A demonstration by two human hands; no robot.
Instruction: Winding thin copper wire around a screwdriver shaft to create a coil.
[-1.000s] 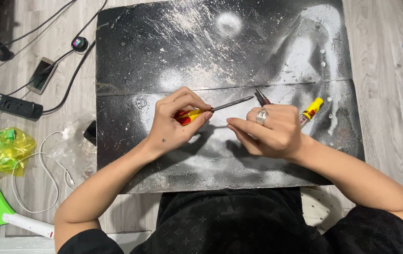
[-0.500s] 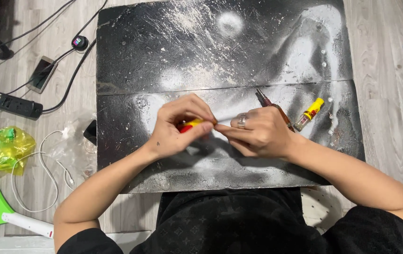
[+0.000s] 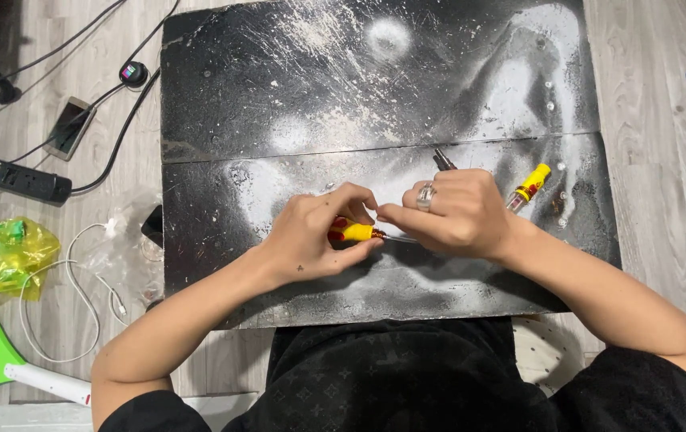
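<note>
Head view: both hands meet over a small yellow-handled tool on the black tabletop (image 3: 279,96).
Left hand (image 3: 315,240) has its fingers closed round the yellow-and-red handle (image 3: 353,232); the tool's thin shaft runs rightward, long axis roughly level, into the right hand (image 3: 459,214), whose fingers pinch it. A second yellow-handled tool (image 3: 529,186) lies just beyond the right hand. A crumpled yellow bag (image 3: 3,252) sits far left.

The right hand (image 3: 459,216) has slid along the metal shaft (image 3: 401,238) toward the left hand (image 3: 315,240). Their fingertips now meet just above the yellow handle (image 3: 353,232).
</note>
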